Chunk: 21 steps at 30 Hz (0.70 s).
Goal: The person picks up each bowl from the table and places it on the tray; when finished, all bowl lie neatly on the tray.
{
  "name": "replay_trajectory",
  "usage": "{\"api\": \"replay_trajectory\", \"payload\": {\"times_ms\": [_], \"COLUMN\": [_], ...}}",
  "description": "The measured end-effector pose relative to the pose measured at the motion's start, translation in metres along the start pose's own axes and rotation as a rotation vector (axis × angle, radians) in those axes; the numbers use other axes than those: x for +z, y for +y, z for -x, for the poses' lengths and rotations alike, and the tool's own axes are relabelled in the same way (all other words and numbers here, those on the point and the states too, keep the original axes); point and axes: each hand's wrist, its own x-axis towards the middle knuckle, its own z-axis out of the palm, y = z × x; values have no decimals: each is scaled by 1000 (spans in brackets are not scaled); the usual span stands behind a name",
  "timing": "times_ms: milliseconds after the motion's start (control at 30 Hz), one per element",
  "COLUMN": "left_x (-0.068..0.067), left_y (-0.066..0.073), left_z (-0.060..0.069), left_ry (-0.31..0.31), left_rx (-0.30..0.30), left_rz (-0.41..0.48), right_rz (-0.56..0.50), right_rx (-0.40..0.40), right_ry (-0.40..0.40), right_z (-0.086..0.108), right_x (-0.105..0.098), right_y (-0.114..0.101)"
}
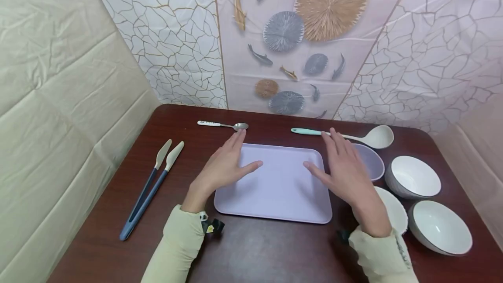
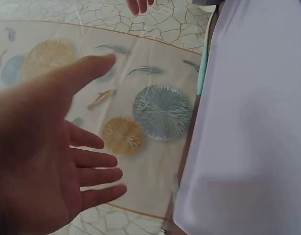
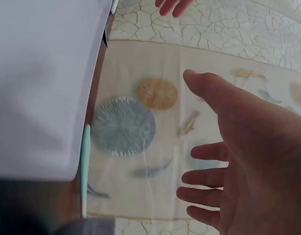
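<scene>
A pale lilac rectangular tray (image 1: 279, 187) lies in the middle of the dark table. Over its left side I hold my left hand (image 1: 222, 167), fingers extended and thumb pointing inward. My right hand (image 1: 347, 176) mirrors it over the right side. Both wrist views show an empty palm, the left (image 2: 37, 152) and the right (image 3: 265, 156), each raised above the tray. Beyond the left fingertips lies a small metal spoon (image 1: 240, 126) with a white patterned handle. Past the right fingers is a ladle (image 1: 379, 137) with a mint-green handle, partly covered by that hand.
Navy-handled tongs (image 1: 147, 200) with cream tips lie at the left. On the right are a purple bowl (image 1: 369, 160) and a white dish (image 1: 394, 211), both partly hidden by my right arm, plus two white-lined bowls, one farther (image 1: 416, 176) and one nearer (image 1: 442, 227). Patterned cloth (image 1: 184, 43) hangs behind the table.
</scene>
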Motion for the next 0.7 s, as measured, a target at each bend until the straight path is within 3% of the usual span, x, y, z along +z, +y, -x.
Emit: {"api": "replay_trajectory", "payload": {"times_ms": [133, 233, 433, 700], "left_x": [1, 6, 20, 39], "left_y": [-13, -26, -47, -59], "left_z": [10, 22, 49, 66], "left_ry": [43, 61, -1, -59], "left_rx": [-65, -128, -206, -151], "left_rz": [235, 337, 342, 377], "right_rz": [-83, -161, -242, -227], "right_rx": [8, 38, 229, 391], "right_ry": [105, 180, 174, 207], "right_z": [17, 39, 94, 160], "right_x": [-21, -39, -67, -54], "right_y": [17, 37, 88, 149]}}
